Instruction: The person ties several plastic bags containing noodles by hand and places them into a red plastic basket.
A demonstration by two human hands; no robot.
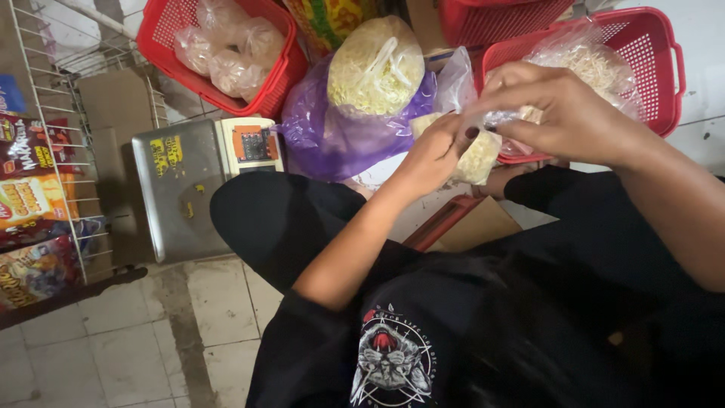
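I see a small clear bag of pale noodles held between both hands, just in front of the knees. My left hand comes up from below, forearm slanting upward, fingers curled closed on the bag's near side. My right hand reaches in from the right, wrist bent, fingers bunched and pinching the bag's plastic top. Behind the right hand, touching distance, sits a red basket with a larger noodle bag in it. Beyond the left hand lies a purple plastic bag, with a round noodle pack on top. Further left of the hands stand a metal weighing scale and a second red basket.
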